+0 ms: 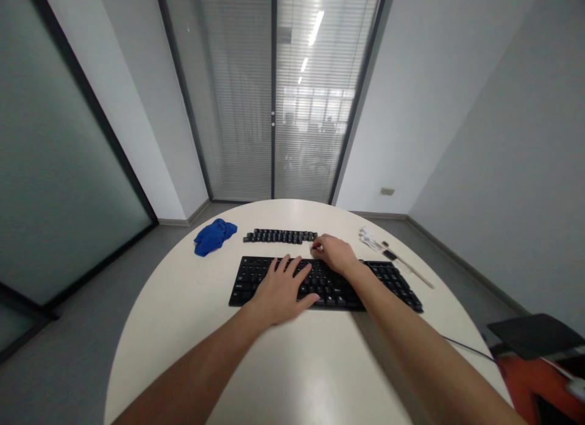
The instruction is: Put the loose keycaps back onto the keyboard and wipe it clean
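At a round white table (292, 376), before blind-covered glass (242, 108) and pale walls (457, 77), we are working over a black keyboard (329, 291).
We are laying the left hand (280, 291) on its keys, fingers spread apart; near its far edge we are bunching the right hand (336, 253)'s fingertips together, but cannot tell whether they are gripping anything. Beyond, black keycaps (283, 236) are lying in rows, between a blue cloth (214, 236) and a thin stick (414, 270).

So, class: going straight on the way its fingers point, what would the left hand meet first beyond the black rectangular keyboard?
The left hand would probably meet the lined-up small black keycaps, toward their right end, though its exact height is unclear.
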Action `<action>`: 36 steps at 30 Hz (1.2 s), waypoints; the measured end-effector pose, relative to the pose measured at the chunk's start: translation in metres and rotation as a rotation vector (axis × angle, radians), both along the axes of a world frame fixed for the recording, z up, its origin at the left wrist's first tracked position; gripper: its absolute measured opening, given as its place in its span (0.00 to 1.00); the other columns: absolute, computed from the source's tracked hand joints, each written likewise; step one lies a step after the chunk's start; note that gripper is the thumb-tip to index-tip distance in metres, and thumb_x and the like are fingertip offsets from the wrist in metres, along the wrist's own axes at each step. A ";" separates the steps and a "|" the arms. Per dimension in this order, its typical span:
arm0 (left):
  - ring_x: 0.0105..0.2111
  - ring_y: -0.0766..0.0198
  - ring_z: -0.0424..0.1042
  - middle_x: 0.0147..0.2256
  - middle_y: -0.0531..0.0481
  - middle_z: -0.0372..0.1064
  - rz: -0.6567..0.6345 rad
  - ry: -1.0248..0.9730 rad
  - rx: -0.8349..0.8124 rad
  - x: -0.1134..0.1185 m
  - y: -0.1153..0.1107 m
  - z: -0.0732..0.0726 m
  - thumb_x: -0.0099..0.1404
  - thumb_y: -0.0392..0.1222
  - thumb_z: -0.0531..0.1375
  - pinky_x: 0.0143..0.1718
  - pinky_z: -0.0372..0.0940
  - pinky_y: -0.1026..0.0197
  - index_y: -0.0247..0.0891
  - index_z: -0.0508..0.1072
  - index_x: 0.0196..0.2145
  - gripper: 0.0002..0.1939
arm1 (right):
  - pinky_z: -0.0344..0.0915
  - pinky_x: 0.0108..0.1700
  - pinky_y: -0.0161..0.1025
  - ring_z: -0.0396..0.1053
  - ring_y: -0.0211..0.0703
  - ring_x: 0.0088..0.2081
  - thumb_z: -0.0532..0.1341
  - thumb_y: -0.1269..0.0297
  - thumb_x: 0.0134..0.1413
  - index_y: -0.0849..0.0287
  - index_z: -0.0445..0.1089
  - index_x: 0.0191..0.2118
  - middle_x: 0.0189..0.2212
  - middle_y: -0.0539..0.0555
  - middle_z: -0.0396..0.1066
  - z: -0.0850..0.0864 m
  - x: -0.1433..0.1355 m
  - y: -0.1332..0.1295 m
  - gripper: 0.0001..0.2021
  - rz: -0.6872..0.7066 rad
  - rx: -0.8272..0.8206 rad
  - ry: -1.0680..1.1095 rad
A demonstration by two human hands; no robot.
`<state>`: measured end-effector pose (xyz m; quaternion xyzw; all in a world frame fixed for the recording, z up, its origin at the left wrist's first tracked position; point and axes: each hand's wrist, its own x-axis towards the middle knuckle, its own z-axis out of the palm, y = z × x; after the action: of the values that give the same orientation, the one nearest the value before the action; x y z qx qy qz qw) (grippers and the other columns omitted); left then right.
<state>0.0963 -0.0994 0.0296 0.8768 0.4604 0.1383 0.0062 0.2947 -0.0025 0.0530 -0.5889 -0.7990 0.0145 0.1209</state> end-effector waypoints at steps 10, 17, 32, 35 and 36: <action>0.68 0.40 0.51 0.69 0.42 0.52 0.006 0.024 -0.004 0.001 0.000 0.002 0.71 0.64 0.49 0.65 0.48 0.35 0.43 0.57 0.69 0.35 | 0.67 0.52 0.40 0.75 0.45 0.47 0.61 0.59 0.65 0.54 0.74 0.47 0.44 0.52 0.79 -0.008 0.035 -0.049 0.10 0.251 -0.078 0.456; 0.68 0.40 0.50 0.69 0.42 0.52 0.010 0.027 -0.016 0.000 0.000 0.001 0.71 0.64 0.49 0.66 0.47 0.35 0.44 0.57 0.68 0.35 | 0.66 0.56 0.46 0.74 0.49 0.49 0.62 0.55 0.63 0.51 0.77 0.47 0.47 0.52 0.79 -0.011 0.050 -0.056 0.12 0.364 -0.156 0.596; 0.69 0.41 0.48 0.70 0.42 0.50 0.013 0.044 -0.033 0.001 0.000 0.001 0.71 0.65 0.47 0.66 0.46 0.36 0.44 0.56 0.69 0.36 | 0.68 0.54 0.45 0.75 0.49 0.47 0.62 0.57 0.63 0.52 0.80 0.44 0.44 0.54 0.80 -0.008 0.053 -0.054 0.10 0.434 -0.093 0.516; 0.69 0.41 0.48 0.69 0.42 0.50 0.011 0.043 -0.026 0.001 0.000 0.002 0.71 0.65 0.48 0.66 0.46 0.36 0.43 0.56 0.69 0.36 | 0.69 0.53 0.44 0.75 0.48 0.46 0.61 0.57 0.64 0.52 0.80 0.44 0.43 0.54 0.80 -0.005 0.053 -0.056 0.10 0.451 -0.081 0.482; 0.69 0.41 0.48 0.69 0.42 0.51 0.008 0.040 -0.022 0.001 0.000 0.002 0.71 0.65 0.48 0.66 0.47 0.36 0.44 0.56 0.69 0.36 | 0.69 0.53 0.44 0.75 0.48 0.46 0.61 0.57 0.64 0.52 0.80 0.44 0.43 0.54 0.79 -0.004 0.053 -0.056 0.11 0.451 -0.084 0.474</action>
<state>0.0972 -0.0996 0.0314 0.8775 0.4654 0.1156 0.0059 0.3474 -0.0583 0.0490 -0.3816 -0.8576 0.2108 0.2728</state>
